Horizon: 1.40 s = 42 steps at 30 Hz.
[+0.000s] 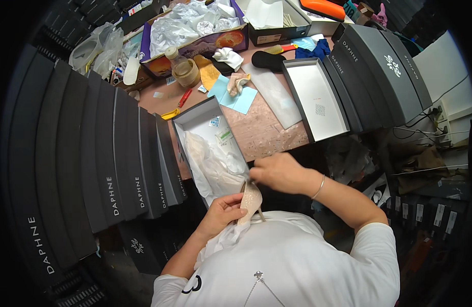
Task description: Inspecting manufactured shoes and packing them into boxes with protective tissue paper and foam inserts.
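Close to my body, a beige, glittery high-heeled shoe [252, 197] is tilted, its thin heel toward me. My left hand [225, 213] grips its side, thumb on top and fingers curled around. White tissue paper [227, 239] hangs below that hand. My right hand [278, 173] is closed at the shoe's upper end; a small dark thing shows at its fingertips, too hidden to name. Just beyond my left hand lies an open shoebox [230, 132] with crumpled tissue [208, 161] and small packets inside.
Tall rows of dark shoeboxes stand at left [100, 153] and right [366, 77]. On the pink table are a white-lined box part [318, 97], blue paper [238, 102], a tape roll [186, 75], a red cutter [185, 97] and a brush [279, 49]. A purple carton [195, 47] holds crumpled paper.
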Motion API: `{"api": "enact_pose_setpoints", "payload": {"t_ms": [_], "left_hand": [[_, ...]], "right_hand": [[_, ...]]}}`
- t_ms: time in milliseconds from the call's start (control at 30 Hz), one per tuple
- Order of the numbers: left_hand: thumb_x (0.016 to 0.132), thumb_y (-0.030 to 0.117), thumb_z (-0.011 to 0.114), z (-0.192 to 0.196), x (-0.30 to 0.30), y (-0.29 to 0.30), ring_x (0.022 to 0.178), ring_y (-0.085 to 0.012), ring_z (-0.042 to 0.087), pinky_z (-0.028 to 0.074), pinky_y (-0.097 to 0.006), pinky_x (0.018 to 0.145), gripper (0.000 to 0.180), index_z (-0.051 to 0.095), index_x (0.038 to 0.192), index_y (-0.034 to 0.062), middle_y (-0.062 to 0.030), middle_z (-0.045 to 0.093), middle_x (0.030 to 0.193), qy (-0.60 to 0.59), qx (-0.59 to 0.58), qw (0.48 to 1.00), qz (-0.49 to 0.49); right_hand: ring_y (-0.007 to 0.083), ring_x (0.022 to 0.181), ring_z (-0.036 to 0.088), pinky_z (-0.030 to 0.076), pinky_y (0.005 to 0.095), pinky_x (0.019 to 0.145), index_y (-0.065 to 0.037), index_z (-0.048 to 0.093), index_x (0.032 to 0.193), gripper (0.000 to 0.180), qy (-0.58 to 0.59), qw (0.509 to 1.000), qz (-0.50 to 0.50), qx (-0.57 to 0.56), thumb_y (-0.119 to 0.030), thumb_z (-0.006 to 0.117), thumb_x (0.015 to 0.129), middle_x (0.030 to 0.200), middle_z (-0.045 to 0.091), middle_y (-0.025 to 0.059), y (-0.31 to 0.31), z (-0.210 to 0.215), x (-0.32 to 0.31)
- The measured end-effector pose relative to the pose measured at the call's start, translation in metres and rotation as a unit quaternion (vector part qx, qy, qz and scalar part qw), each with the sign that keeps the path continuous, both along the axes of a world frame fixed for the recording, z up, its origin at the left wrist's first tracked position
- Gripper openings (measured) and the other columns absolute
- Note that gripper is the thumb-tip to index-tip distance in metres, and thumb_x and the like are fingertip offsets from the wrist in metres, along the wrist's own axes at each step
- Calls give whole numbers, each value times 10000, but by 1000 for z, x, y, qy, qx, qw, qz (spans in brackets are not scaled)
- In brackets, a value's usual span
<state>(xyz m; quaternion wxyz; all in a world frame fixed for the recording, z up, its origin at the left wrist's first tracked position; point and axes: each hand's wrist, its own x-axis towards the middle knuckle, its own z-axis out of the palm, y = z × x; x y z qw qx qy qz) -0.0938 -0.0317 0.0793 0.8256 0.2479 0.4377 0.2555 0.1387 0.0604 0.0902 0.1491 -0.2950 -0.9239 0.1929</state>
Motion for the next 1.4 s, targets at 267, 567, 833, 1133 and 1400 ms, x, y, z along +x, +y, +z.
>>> {"api": "enact_pose_setpoints", "payload": {"t_ms": [267, 567, 833, 1133, 1400], "left_hand": [[821, -75, 642, 0, -13, -10, 1072, -180, 605, 487, -299, 961, 473, 506, 1274, -58, -154, 606, 1190, -33, 39, 994, 92], [832, -57, 644, 14, -21, -19, 1073, -165, 594, 475, -288, 966, 476, 506, 1287, -55, -143, 602, 1189, -12, 114, 992, 60], [930, 238, 564, 64, -84, 38, 1153, -227, 548, 412, -348, 1000, 495, 463, 1338, -23, -174, 539, 1300, 95, 389, 898, 183], [843, 509, 656, 25, 3, 11, 1420, -390, 170, 161, -514, 1131, 922, 243, 1439, -61, -250, 162, 1520, 461, 626, 542, 320], [844, 32, 648, -18, 6, 48, 1195, -298, 489, 402, -382, 1002, 299, 578, 1132, -4, -159, 488, 1293, 390, 490, 699, 347]], "right_hand": [[403, 872, 598, 471, 441, 752, 10, 562, 985, 226, 146, 959, -179, -162, -182, 617, 879, 929, 622, 212, 80, -39, -6], [225, 1187, 524, 409, 314, 1012, 27, 339, 1423, 859, 129, 797, 142, -573, -358, 771, 788, 1399, 452, 169, 67, 0, -49], [174, 1018, 612, 491, 297, 898, -10, 559, 1176, 513, 303, 700, -9, -647, -136, 787, 734, 1117, 633, 97, -6, -10, 23], [159, 993, 591, 490, 279, 885, -5, 580, 1157, 445, 526, 603, -185, -570, -158, 772, 785, 1147, 582, 92, -30, 3, 9], [195, 1053, 580, 498, 265, 826, 66, 622, 1115, 385, 383, 794, -132, -453, -209, 685, 853, 1291, 525, 177, -40, 4, -6]]}}
